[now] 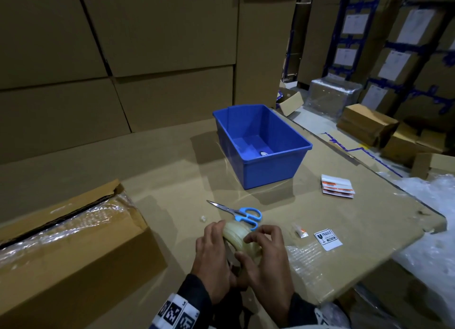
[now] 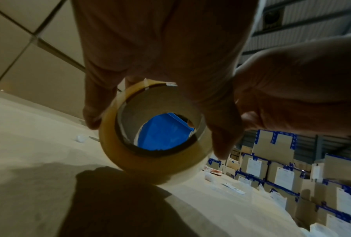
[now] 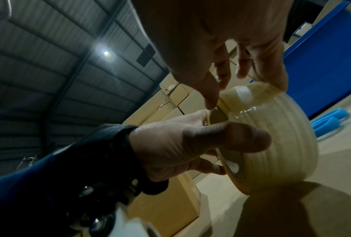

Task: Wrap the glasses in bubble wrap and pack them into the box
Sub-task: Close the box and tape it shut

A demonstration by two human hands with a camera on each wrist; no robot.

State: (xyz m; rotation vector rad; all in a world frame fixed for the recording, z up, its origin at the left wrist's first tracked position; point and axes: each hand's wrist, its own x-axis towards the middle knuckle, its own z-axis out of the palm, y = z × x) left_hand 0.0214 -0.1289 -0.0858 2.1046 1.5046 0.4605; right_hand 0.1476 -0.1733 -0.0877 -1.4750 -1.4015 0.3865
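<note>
While both hands are working the tape roll [image 1: 242, 240] just above the cardboard worktop [image 1: 307, 205], the item list is running as follows.

- L hand [image 1: 213, 262]: clasping the roll from its left side, thumb lying across the open core end, fingers curled over the far rim.
- R hand [image 1: 264, 257]: fingertips [image 1: 256, 235] bent onto the roll's outer face, thumb under the near edge; prob. feeling for the tape's free end. No loose tail is showing.
- Roll axis: running roughly left-right betw. the hands per head view; left wrist cam is looking straight through the core at the blue bin [image 1: 261, 144].
- Scissors [image 1: 238, 213]: lying just beyond the roll, handles nearest the R hand, blades pointing away to the left. R hand is the nearer one for the cut.
- Box [image 1: 71, 242]: sitting at the L hand's side, flaps part open, bubble wrap [image 1: 73, 220] showing in the gap. Glasses themselves aren't visible; presumably inside the wrap, can't confirm.
- Fragile label [image 1: 328, 239] and label stack [image 1: 337, 187]: lying right of the hands, well apart from the box.
- Judgement: sealing stage approx.; pulled tape needs carrying left to the box seam.
</note>
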